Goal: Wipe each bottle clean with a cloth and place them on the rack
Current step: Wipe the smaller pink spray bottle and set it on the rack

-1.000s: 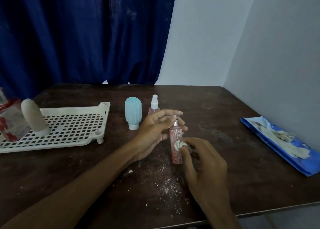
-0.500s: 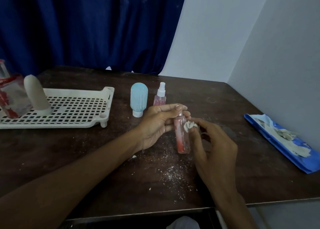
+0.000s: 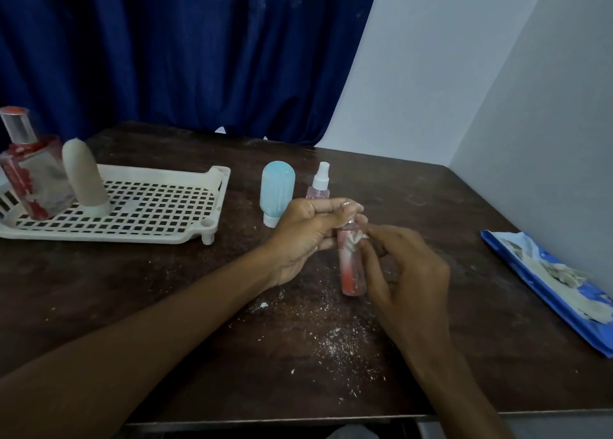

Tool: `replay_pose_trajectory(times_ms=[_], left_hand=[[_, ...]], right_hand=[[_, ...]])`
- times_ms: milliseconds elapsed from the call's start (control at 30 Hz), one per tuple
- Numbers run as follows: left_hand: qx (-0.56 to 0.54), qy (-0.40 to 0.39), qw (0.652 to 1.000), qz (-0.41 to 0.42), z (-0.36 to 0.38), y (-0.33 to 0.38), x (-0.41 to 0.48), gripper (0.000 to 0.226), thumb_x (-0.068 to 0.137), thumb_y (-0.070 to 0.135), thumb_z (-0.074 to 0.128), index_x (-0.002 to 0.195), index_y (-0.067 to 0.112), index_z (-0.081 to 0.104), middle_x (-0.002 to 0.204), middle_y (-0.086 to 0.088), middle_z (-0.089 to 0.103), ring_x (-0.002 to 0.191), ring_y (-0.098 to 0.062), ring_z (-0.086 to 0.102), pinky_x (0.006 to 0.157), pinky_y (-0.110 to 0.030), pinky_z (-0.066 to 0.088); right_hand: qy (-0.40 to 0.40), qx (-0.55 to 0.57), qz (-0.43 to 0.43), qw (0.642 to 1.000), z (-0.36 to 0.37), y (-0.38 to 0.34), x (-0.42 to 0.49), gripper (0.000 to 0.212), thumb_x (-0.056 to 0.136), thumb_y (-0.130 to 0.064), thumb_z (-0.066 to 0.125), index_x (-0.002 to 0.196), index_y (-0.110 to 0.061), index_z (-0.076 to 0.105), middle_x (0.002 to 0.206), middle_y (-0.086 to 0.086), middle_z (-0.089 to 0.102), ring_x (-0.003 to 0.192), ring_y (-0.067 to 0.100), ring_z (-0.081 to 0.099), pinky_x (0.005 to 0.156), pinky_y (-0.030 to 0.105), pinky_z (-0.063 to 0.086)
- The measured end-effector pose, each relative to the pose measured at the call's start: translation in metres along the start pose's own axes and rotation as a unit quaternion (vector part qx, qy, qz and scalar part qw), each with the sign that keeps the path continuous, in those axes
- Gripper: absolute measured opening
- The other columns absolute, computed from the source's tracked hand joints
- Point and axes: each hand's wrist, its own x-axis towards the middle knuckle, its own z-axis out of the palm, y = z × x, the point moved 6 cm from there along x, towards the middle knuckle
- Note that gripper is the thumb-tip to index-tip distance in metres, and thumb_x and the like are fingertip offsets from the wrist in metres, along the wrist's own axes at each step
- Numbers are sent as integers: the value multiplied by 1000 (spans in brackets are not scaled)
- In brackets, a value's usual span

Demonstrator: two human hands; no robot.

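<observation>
One dark brown wooden table [image 3: 431, 306] is seen, bearing one white perforated plastic rack [image 3: 142, 213] at its left; on the rack two bottles are stood, a clear square glass one with red markings [image 3: 31, 180] and a beige rounded one [image 3: 84, 176]. Two more are set on the table beside the rack, a pale blue rounded bottle [image 3: 277, 191] and a small pink spray bottle [image 3: 319, 186]; a fifth, a slim pink cylindrical bottle [image 3: 351, 272], is gripped upright at its top by the left hand [image 3: 305, 236]; one small white cloth wad [image 3: 355, 239] is pinched against it by the right hand [image 3: 408, 272].

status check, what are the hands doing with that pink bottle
Left hand grips pink bottle near its cap. Right hand presses small cloth to its side. Rack has open space; nothing blocking.
</observation>
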Motion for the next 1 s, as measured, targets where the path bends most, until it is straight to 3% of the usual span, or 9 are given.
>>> replay_pose_trajectory(times_ms=[200, 367, 467, 567, 700, 833, 1000], left_hand=[[38, 4, 999, 14, -1, 1, 1, 23, 95, 18, 63, 112, 4, 71, 105, -11, 76, 99, -22, 73, 85, -33, 60], [42, 8, 999, 19, -4, 3, 1, 23, 95, 18, 63, 112, 5, 71, 104, -10, 76, 98, -20, 74, 84, -33, 60], [45, 6, 999, 20, -3, 2, 2, 24, 95, 19, 63, 113, 4, 70, 105, -11, 76, 101, -22, 73, 87, -36, 60], [57, 14, 998, 22, -3, 2, 1, 24, 95, 19, 64, 114, 5, 71, 105, -9, 77, 100, -20, 74, 84, -33, 60], [49, 17, 998, 21, -4, 3, 1, 25, 94, 19, 64, 114, 4, 70, 104, -10, 77, 99, -19, 74, 82, -31, 60], [33, 7, 999, 11, -4, 2, 1, 24, 95, 17, 64, 113, 4, 70, 106, -12, 76, 100, -22, 73, 83, -33, 60], [31, 4, 1000, 4, -2, 3, 0, 23, 94, 18, 64, 113, 7, 71, 106, -7, 77, 96, -16, 73, 81, -30, 59]], right_hand=[[10, -29, 1, 1000, 1, 9, 1, 26, 81, 2, 75, 106, -5, 73, 99, 7, 70, 88, 14, 62, 86, 8, 43], [24, -9, -62, 998, 5, -6, -3, 20, 87, -9, 67, 105, -1, 73, 102, 9, 68, 95, 13, 56, 91, 9, 41], [26, -34, -39, 998, 4, 4, -6, 25, 79, 6, 74, 103, 0, 73, 100, 11, 69, 93, 14, 57, 90, 6, 39], [25, -56, -32, 998, 8, 10, 1, 28, 82, 4, 73, 109, 1, 71, 104, 14, 69, 94, 21, 61, 92, 3, 36], [22, -28, -74, 997, 10, 0, -1, 25, 90, -12, 62, 108, 2, 71, 106, 13, 68, 98, 21, 59, 94, 8, 38], [17, -47, -42, 998, 7, 11, -5, 22, 84, 4, 70, 105, 0, 72, 104, 12, 69, 93, 23, 62, 91, 6, 38], [32, -20, -72, 997, 12, -4, 2, 23, 90, -10, 63, 108, 1, 71, 106, 12, 69, 98, 22, 60, 94, 12, 41]])
